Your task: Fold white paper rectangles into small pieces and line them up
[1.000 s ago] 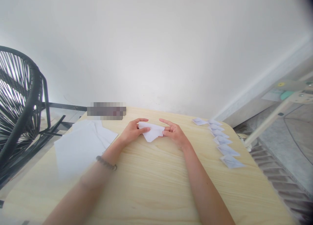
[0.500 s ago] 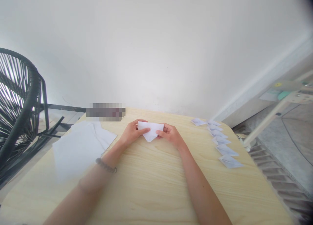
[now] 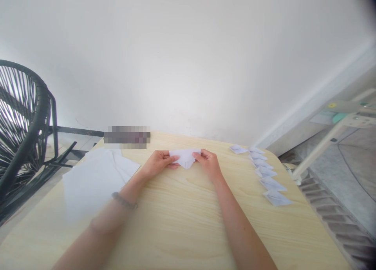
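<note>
A small folded sheet of white paper (image 3: pixel 185 157) is held between both hands over the middle of the table, its lower edge narrowing to a point. My left hand (image 3: pixel 160 161) pinches its left end, thumb on the front face and fingers behind. At the right end my right hand (image 3: pixel 208 160) grips it between thumb and fingers. Off to the right, several folded white paper boats (image 3: pixel 264 172) stand in a slanting row. Loose white paper sheets (image 3: pixel 94 180) lie in a pile left of my left forearm.
The pale wooden table (image 3: pixel 182 227) has rounded corners and meets a white wall (image 3: pixel 188 66). A blurred-out object (image 3: pixel 127 137) sits at its back left. Beyond the left edge is a dark woven chair (image 3: pixel 38 105); a pale metal frame (image 3: pixel 326 140) stands to the right.
Both hands have shifted slightly right with the folded paper. My right thumb has moved out towards the paper's right end, and the paper's outline now looks wider and more triangular.
</note>
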The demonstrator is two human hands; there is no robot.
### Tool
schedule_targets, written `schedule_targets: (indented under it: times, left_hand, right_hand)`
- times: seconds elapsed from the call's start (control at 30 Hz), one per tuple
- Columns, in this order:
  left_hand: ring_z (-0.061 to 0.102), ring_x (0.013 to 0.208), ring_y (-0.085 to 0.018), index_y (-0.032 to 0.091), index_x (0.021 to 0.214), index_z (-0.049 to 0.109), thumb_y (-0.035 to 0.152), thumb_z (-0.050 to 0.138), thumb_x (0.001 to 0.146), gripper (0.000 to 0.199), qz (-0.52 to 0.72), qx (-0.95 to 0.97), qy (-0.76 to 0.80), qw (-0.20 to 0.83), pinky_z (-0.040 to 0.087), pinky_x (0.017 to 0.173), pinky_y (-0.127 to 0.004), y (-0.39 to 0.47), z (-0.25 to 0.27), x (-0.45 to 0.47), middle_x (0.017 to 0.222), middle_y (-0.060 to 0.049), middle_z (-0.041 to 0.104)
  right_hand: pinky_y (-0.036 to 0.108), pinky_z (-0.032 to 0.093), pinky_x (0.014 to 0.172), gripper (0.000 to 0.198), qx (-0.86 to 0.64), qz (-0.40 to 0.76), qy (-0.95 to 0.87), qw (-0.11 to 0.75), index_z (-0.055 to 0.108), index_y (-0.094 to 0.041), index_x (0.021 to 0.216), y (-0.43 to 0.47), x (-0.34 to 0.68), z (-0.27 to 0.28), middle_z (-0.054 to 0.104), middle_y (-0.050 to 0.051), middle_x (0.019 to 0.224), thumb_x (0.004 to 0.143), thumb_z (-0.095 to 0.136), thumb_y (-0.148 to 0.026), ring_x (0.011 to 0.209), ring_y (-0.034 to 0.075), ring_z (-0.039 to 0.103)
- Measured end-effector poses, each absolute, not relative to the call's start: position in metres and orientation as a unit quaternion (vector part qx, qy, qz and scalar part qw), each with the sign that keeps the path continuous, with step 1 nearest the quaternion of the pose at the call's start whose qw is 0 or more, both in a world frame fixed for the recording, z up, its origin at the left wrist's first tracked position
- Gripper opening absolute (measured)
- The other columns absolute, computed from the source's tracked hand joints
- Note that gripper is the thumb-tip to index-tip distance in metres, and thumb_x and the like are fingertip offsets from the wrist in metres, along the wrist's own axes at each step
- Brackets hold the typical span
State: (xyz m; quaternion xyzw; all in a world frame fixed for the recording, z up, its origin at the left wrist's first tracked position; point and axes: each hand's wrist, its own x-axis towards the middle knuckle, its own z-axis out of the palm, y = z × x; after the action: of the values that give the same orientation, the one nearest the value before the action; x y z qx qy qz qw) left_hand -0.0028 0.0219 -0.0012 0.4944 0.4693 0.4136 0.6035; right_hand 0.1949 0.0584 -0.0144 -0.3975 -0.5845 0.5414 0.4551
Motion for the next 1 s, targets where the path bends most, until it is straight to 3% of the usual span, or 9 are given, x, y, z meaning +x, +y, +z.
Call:
schedule_targets:
  times: [0.13, 0.47, 0.67, 0.83, 1.0]
  left_hand:
    - [0.062, 0.084, -0.023, 0.012, 0.090, 0.065, 0.041, 0.061, 0.068, 0.036, 0.422, 0.504, 0.493, 0.570, 0.049, 0.076, -0.032, 0.0211, 0.0005, -0.0005, 0.092, -0.007, 0.067]
    - [0.061, 0.082, -0.022, 0.011, 0.084, 0.064, 0.042, 0.061, 0.067, 0.035, 0.446, 0.495, 0.509, 0.545, 0.050, 0.075, -0.033, 0.0218, 0.0042, 0.0005, 0.084, -0.007, 0.067]
    - [0.060, 0.085, -0.021, 0.011, 0.093, 0.059, 0.042, 0.061, 0.068, 0.040, 0.526, 0.442, 0.474, 0.550, 0.050, 0.073, -0.034, 0.0218, 0.0079, 0.0018, 0.092, -0.009, 0.065]
    - [0.061, 0.076, -0.019, 0.014, 0.098, 0.056, 0.036, 0.070, 0.057, 0.048, 0.508, 0.471, 0.517, 0.504, 0.048, 0.065, -0.029, 0.0197, 0.0063, 0.0042, 0.084, -0.005, 0.066]
    - [0.061, 0.074, -0.021, 0.012, 0.078, 0.065, 0.038, 0.067, 0.060, 0.032, 0.460, 0.500, 0.532, 0.506, 0.046, 0.064, -0.027, 0.0186, 0.0031, 0.0058, 0.080, -0.006, 0.067]
  right_hand:
    - [0.033, 0.051, 0.070, 0.029, -0.402, 0.560, -0.569, 0.448, 0.064, -0.014, 0.085, 0.0588, 0.1956, -0.0121, 0.066, 0.005, 0.083, 0.068, 0.061, -0.037, 0.076, 0.019, 0.061]
    - [0.031, 0.053, 0.058, 0.036, -0.399, 0.582, -0.559, 0.436, 0.067, -0.012, 0.074, 0.0577, 0.1952, -0.0116, 0.066, 0.006, 0.070, 0.068, 0.058, -0.046, 0.061, 0.017, 0.062]
    - [0.030, 0.052, 0.062, 0.043, -0.400, 0.559, -0.615, 0.387, 0.067, -0.010, 0.074, 0.0529, 0.1915, -0.0087, 0.067, 0.010, 0.068, 0.074, 0.050, -0.049, 0.062, 0.017, 0.063]
    - [0.026, 0.049, 0.059, 0.042, -0.394, 0.513, -0.671, 0.364, 0.066, -0.012, 0.069, 0.0498, 0.1894, -0.0075, 0.066, 0.008, 0.068, 0.076, 0.047, -0.048, 0.063, 0.016, 0.062]
    - [0.023, 0.043, 0.052, 0.031, -0.396, 0.477, -0.707, 0.339, 0.066, -0.015, 0.068, 0.0496, 0.1899, -0.0084, 0.064, 0.003, 0.064, 0.071, 0.055, -0.044, 0.059, 0.015, 0.058]
